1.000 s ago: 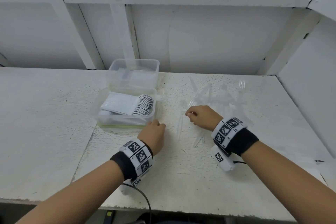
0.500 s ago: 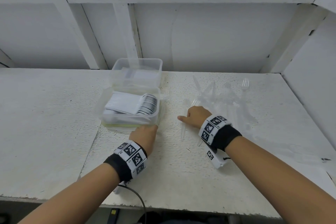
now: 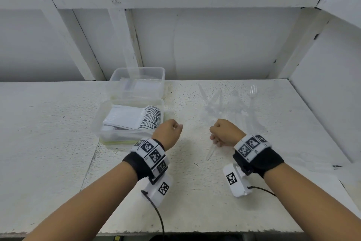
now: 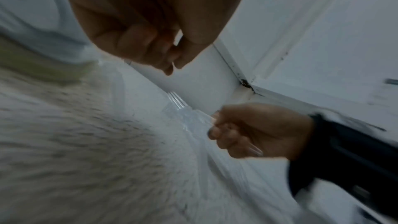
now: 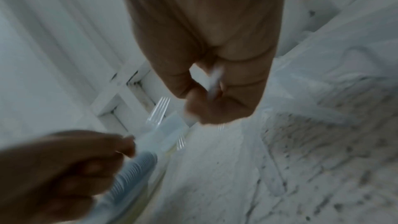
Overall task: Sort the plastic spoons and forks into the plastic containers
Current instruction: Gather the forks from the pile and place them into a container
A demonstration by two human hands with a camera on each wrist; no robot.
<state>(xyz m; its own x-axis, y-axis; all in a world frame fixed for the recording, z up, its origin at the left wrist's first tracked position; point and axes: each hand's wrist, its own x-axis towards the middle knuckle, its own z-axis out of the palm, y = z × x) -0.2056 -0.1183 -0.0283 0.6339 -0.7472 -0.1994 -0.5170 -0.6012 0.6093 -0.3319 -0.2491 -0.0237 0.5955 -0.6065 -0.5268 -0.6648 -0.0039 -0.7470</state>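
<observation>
Head view: right hand fingers curl around clear fork handle; left hand fisted.

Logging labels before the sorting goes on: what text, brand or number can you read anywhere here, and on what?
No readable words, brands or numbers anywhere.
Wrist bands: black-and-white square code patterns, with tiny characters beside them, too small to read.
Wrist camera boxes: one code square each, no text.
Nearer container: a stack of white cutlery with dark-edged ends, no lettering visible.
Wrist views: too blurred to show any print.
</observation>
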